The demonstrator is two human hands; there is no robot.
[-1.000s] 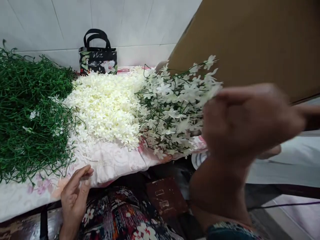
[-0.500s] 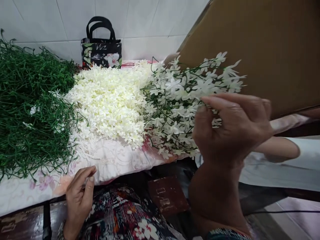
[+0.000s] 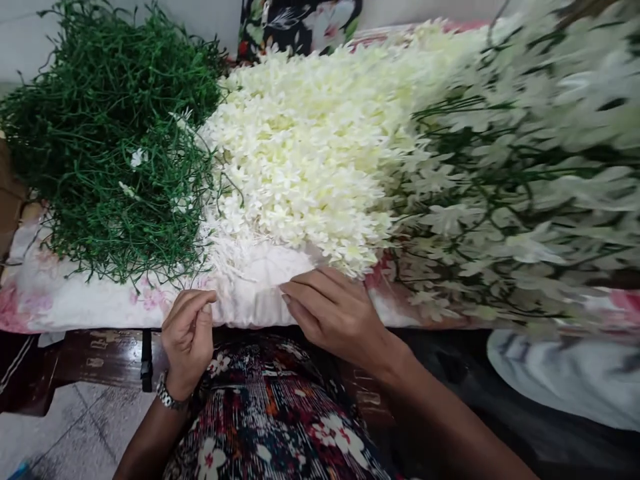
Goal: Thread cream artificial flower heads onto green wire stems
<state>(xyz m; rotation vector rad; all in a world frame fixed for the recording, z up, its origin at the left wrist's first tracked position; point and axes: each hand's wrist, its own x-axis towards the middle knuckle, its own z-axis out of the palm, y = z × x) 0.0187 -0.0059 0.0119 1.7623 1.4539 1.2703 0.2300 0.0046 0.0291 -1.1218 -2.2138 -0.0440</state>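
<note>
My left hand is curled at the front edge of the cloth, thumb close to the bent index finger; anything in it is too small to make out. To its right, my right hand reaches over the cloth with its fingertips pressed together, and whatever they may pinch is hidden. Just beyond the right hand lies a heap of loose white artificial flower heads. Behind my left hand is a pile of bare green plastic stems. Assembled sprays of white flowers on green stems fill the right side, blurred.
Thin white strands lie between stems and blossoms. A black floral handbag stands at the back against the wall. Below the cloth's edge is a dark wooden bench. Whitish fabric shows at the lower right.
My right hand has come away from the flower sprays on the right, back to the middle near my left hand. The view has swung; my left hand stays curled.
</note>
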